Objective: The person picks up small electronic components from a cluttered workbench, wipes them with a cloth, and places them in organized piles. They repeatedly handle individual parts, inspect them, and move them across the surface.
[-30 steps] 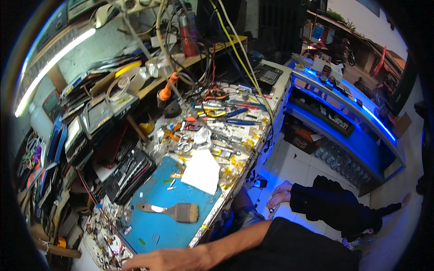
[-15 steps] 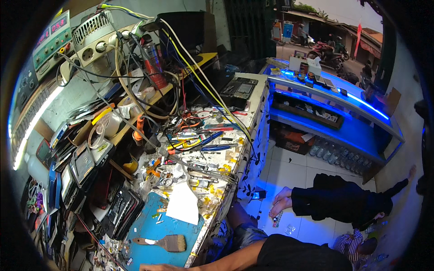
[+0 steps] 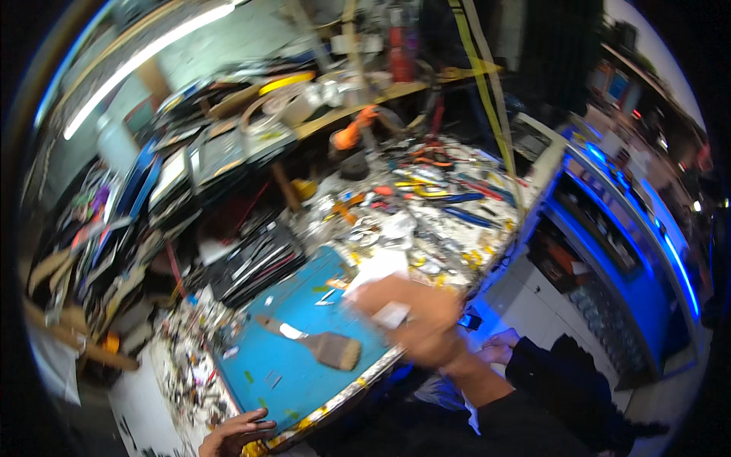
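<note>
Since the earlier frame a blurred right hand (image 3: 411, 320) has come up over the near right edge of the blue mat (image 3: 293, 358), where before no hand hung there; the white paper sheet (image 3: 378, 266) that lay in plain sight is now partly behind it. Its fingers (image 3: 381, 298) are smeared by motion and seem to pinch a small pale piece (image 3: 394, 314), though the picture does not show the hold clearly. The left hand (image 3: 236, 434) rests at the near edge of the counter (image 3: 525, 171), fingers spread and released on the rim. Just left of the right hand lies a flat paintbrush (image 3: 316, 343) on the mat, bristles toward the hand. Farther off, pliers and cutters (image 3: 449, 194) litter the counter. Another person's hand (image 3: 499, 346) in a dark sleeve hangs at lower right.
</note>
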`<action>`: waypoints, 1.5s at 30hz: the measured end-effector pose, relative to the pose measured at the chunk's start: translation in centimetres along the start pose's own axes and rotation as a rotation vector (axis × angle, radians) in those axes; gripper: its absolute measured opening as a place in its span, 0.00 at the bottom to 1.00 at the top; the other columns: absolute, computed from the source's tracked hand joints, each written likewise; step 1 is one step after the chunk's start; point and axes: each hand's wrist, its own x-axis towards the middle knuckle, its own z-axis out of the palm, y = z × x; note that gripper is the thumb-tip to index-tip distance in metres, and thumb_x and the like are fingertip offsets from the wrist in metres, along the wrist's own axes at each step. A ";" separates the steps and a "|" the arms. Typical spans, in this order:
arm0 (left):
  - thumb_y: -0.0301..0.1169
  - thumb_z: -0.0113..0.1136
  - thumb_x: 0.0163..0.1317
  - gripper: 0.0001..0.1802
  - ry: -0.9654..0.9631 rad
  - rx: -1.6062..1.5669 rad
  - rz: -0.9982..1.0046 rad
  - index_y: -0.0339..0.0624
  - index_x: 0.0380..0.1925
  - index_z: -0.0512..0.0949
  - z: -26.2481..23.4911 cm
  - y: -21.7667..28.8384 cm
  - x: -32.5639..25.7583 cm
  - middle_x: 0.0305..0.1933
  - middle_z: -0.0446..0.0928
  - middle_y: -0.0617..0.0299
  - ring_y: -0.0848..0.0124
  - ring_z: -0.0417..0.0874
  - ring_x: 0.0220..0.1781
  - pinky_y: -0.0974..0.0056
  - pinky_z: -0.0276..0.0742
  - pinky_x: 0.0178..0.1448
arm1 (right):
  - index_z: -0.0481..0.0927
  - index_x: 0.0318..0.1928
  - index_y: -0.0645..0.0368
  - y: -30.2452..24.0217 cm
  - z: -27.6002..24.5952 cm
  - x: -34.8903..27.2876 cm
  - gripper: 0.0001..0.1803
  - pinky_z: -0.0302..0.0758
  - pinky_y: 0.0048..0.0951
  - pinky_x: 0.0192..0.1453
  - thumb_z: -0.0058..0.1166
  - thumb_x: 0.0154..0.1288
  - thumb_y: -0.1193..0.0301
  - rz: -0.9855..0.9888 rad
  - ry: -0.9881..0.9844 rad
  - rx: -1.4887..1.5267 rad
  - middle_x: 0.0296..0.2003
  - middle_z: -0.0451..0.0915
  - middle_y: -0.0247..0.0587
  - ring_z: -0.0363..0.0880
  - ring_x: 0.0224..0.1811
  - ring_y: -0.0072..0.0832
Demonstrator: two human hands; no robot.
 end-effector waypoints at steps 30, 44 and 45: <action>0.29 0.76 0.49 0.29 0.655 0.966 0.089 0.37 0.53 0.80 -6.2 -5.7 -2.9 0.62 0.76 0.46 0.50 0.77 0.61 0.51 0.73 0.64 | 0.80 0.48 0.71 0.1 5.2 -5.3 0.09 0.76 0.32 0.53 0.50 0.71 0.81 0.132 0.114 -0.199 0.45 0.79 0.49 0.78 0.49 0.34; 0.26 0.78 0.41 0.19 0.254 0.728 0.271 0.39 0.38 0.87 -7.1 -6.1 -1.0 0.40 0.83 0.54 0.61 0.85 0.44 0.50 0.82 0.56 | 0.81 0.47 0.69 -0.1 7.4 -5.4 0.09 0.74 0.28 0.42 0.50 0.73 0.77 0.132 0.209 -0.452 0.44 0.81 0.45 0.77 0.39 0.29; 0.24 0.78 0.42 0.17 0.247 0.703 0.293 0.39 0.36 0.87 -7.1 -6.1 -1.0 0.39 0.84 0.55 0.62 0.86 0.42 0.49 0.82 0.57 | 0.81 0.47 0.69 -0.1 7.4 -5.4 0.09 0.74 0.28 0.42 0.50 0.73 0.77 0.138 0.221 -0.462 0.45 0.81 0.45 0.77 0.39 0.28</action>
